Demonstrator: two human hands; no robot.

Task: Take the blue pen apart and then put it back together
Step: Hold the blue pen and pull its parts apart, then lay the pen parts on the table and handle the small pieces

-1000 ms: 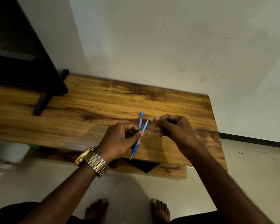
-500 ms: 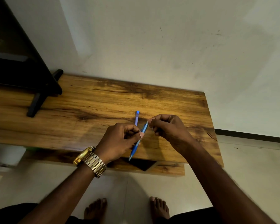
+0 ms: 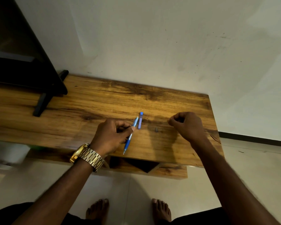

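Observation:
My left hand (image 3: pixel 110 135) grips the blue pen body (image 3: pixel 128 142) around its middle and holds it slanted, tip pointing toward me, just above the wooden table (image 3: pixel 169 151). Right beside the pen's upper end, a separate blue barrel piece (image 3: pixel 140 120) lies on the table. A small dark part (image 3: pixel 156 129) rests on the wood between my hands. My right hand (image 3: pixel 186 125) hovers over the table's right side, well apart from the pen. Its fingers are curled and pinched together, and I see nothing in them.
A black screen (image 3: pixel 23 70) stands on the table's left part, with its dark foot (image 3: pixel 40 104) reaching toward me. A pale wall runs behind the table. The table's right edge is close to my right hand. My bare feet (image 3: pixel 97 211) are on the tiled floor below.
My right hand has left the pen's upper end and moved to the right. A small dark part now lies on the table between my hands. My left hand still holds the pen.

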